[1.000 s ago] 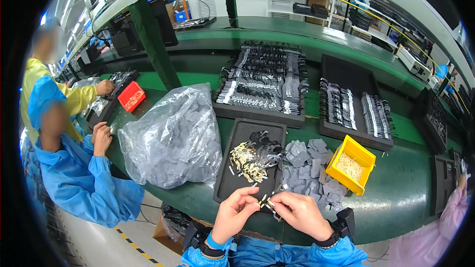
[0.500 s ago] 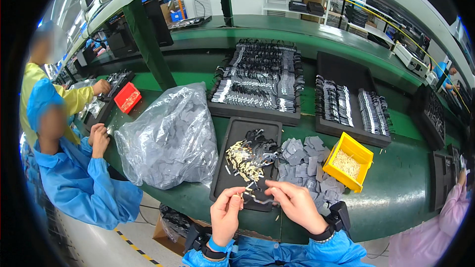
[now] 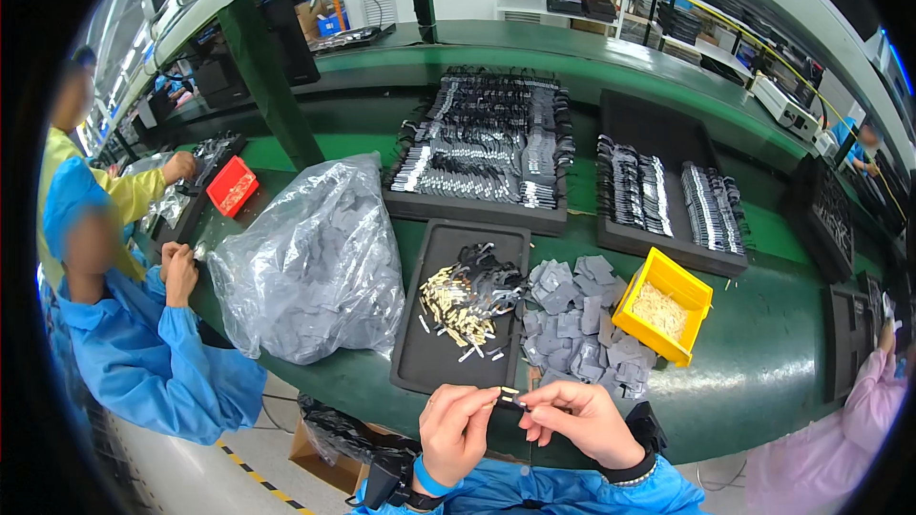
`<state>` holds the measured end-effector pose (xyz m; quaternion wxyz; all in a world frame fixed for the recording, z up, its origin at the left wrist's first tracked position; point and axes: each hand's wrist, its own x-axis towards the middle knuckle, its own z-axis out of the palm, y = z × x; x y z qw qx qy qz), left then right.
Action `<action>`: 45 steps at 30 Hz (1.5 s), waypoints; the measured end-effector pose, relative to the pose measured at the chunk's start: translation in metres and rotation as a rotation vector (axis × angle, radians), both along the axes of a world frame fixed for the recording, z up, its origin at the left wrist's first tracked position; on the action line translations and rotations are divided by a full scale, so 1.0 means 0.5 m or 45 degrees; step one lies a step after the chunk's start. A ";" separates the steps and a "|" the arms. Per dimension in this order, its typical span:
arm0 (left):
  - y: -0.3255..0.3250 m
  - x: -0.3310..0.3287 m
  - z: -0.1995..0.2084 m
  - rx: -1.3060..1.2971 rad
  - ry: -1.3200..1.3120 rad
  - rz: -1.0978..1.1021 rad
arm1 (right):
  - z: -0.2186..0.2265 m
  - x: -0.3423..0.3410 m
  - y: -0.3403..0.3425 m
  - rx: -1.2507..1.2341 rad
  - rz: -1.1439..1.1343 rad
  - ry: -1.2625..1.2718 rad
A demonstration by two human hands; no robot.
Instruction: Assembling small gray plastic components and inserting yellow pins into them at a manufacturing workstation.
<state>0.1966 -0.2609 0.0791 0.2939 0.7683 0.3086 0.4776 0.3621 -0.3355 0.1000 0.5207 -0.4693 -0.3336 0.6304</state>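
Observation:
My left hand (image 3: 456, 431) and my right hand (image 3: 584, 422) meet just beyond the near table edge. Between their fingertips they pinch a small black strip with a pale gold end (image 3: 510, 398). Beyond them lies a shallow black tray (image 3: 416, 362). It bears a heap of similar parts (image 3: 460, 305), black cable-like lengths with cream or gold tabs. To the tray's right, thin grey square pads (image 3: 572, 324) lie in a loose pile on the green table.
A yellow bin (image 3: 679, 351) holds pale slips. Filled black foam trays (image 3: 563, 219) (image 3: 668, 246) stand behind. A clear bag of grey pads (image 3: 310, 267) sits left. Co-workers in blue (image 3: 157, 353) and yellow (image 3: 143, 195) work beyond it, near a red bin (image 3: 232, 186).
Both hands have drawn nearer to me, off the tray's front edge. The right hand has come in to the left, and its fingertips now meet the strip too. The view has shifted slightly.

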 end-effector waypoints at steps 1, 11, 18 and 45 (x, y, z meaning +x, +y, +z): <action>-0.001 -0.002 -0.003 0.012 0.035 -0.050 | -0.012 -0.003 -0.001 0.010 -0.073 0.017; -0.002 0.011 0.030 -0.613 0.062 -0.384 | -0.001 0.011 -0.012 0.277 -0.090 -0.750; -0.004 0.021 0.027 -0.684 0.118 -0.437 | -0.001 0.008 -0.012 0.357 -0.212 -1.049; -0.034 0.029 0.024 -0.949 -0.210 -0.366 | 0.006 -0.013 -0.003 0.802 -0.696 -1.378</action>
